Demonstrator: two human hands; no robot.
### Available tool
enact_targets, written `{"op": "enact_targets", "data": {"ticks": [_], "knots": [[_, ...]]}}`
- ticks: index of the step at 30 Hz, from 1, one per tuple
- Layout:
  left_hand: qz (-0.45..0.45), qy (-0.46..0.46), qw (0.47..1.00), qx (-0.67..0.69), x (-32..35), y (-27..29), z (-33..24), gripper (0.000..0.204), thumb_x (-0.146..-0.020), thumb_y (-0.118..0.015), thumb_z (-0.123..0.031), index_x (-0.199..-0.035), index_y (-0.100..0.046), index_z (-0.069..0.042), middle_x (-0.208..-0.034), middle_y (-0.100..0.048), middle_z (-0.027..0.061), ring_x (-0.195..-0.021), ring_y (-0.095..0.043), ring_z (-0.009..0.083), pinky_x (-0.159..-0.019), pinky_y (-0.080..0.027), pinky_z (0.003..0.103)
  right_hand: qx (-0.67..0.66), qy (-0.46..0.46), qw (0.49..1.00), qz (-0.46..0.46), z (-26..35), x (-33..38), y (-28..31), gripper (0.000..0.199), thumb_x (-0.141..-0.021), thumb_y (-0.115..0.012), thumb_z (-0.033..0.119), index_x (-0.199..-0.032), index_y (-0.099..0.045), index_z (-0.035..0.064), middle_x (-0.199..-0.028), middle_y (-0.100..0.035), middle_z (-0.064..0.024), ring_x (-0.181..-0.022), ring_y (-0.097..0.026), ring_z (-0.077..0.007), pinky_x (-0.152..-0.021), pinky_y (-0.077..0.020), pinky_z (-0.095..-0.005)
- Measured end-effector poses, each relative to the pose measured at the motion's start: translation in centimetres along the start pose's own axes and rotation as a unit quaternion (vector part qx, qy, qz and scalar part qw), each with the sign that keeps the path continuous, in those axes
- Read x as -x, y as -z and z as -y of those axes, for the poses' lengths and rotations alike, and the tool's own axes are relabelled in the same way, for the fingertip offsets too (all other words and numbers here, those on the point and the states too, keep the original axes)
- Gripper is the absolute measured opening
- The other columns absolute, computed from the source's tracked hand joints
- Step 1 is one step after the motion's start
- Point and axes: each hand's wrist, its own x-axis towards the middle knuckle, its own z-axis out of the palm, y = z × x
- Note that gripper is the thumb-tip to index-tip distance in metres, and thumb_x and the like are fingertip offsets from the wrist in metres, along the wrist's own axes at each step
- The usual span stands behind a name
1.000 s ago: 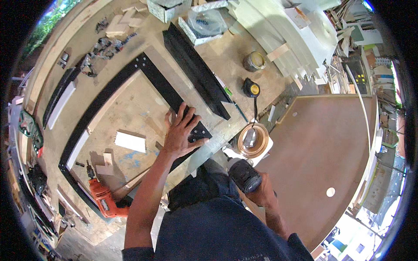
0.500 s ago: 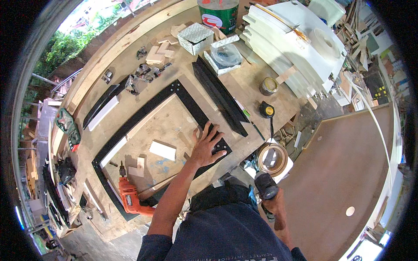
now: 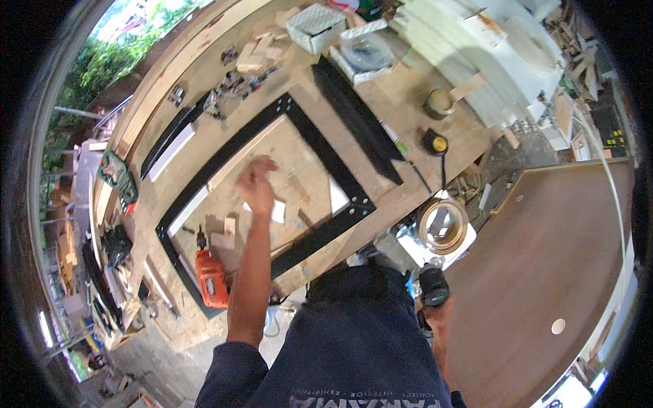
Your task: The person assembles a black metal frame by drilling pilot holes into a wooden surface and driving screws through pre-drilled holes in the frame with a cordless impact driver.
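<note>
My left hand is lifted over the inside of a black four-sided frame lying on the workbench. Motion smears its fingers, and nothing can be made out in them. Low on the right, beside the bench, my right hand grips a black cordless drill. Screws show at the frame's corners. Inside it, an orange corded drill lies near the left corner, close to my left forearm. Small wood blocks and a white piece rest there too, the latter partly behind my hand.
A long black strip lies right of the frame, near a tape measure and a round tin. Boxes and wood offcuts sit at the back. Tape rolls are near the drill; a brown panel stands right.
My left hand has left the frame's right corner and moved left over its inside. My right hand still holds the cordless drill. The whole view has shifted slightly.
</note>
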Motion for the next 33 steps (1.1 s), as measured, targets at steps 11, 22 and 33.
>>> {"op": "enact_targets", "data": {"ticks": [11,22,33], "knots": [[0.083,0.024,0.996,0.001,-9.3,1.9,-7.1,0.019,-0.100,-0.063,-0.012,-0.103,-0.072,0.004,-0.083,-0.072,0.0070,-0.075,-0.066,0.0128,-0.072,-0.053,0.027,0.093,-0.123,0.981,-0.119,-10.3,3.1,-4.5,0.026,-0.075,-0.080,0.014,-0.096,-0.069,0.0051,-0.080,-0.069,-0.0077,-0.069,-0.063,-0.0287,-0.067,-0.0528,-0.0421],[0.376,-0.297,0.834,-0.274,-16.6,-26.7,-7.2,0.023,-0.086,-0.057,0.000,-0.103,-0.073,-0.002,-0.105,-0.071,0.0253,-0.099,-0.068,0.0429,-0.089,-0.053,0.049,-0.370,-0.188,0.883,-0.222,-15.7,6.5,-7.4,0.010,-0.081,-0.066,0.002,-0.090,-0.065,0.0057,-0.078,-0.061,0.0007,-0.072,-0.055,-0.0163,-0.065,-0.0504,-0.0342],[0.348,-0.251,0.729,-0.533,-20.5,-38.0,-0.5,0.021,-0.081,-0.067,-0.012,-0.096,-0.073,0.002,-0.104,-0.071,0.0274,-0.102,-0.069,0.0429,-0.092,-0.055,0.050,-0.062,-0.460,0.852,-0.243,-20.5,19.0,-9.6,0.017,-0.076,-0.073,0.008,-0.090,-0.068,0.0000,-0.078,-0.068,-0.0080,-0.071,-0.059,-0.0177,-0.066,-0.0515,-0.0343]]}}
